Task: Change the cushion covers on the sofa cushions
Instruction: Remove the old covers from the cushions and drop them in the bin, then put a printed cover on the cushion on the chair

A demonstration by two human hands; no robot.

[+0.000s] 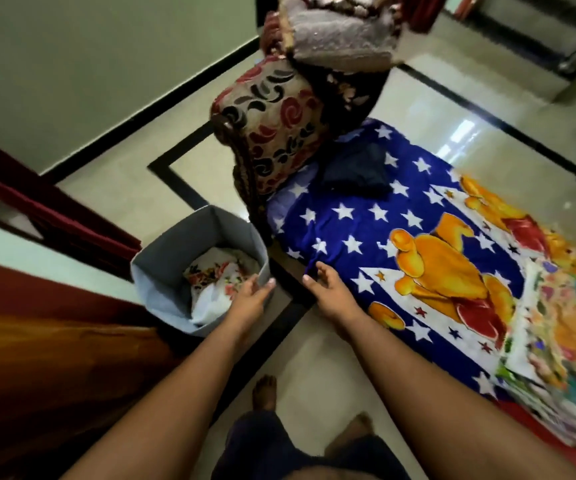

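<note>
1. Your left hand reaches over the near rim of the grey bin on the floor; its fingers are loosely spread and hold nothing, though whether they touch the rim is unclear.
2. Inside the bin lies a crumpled white floral cover, just under that hand.
3. Your right hand hovers at the near left corner of the sofa seat, palm up, fingers relaxed and empty, right beside the blue star-patterned blanket that drapes the seat.
4. A dark folded cloth lies on the blanket near the seat's far left corner, by the patterned armrest.
5. A fuzzy grey cushion sits piled above the armrest.
6. A stack of bright printed covers rests at the blanket's right edge.
7. Your bare feet stand on the floor.
</note>
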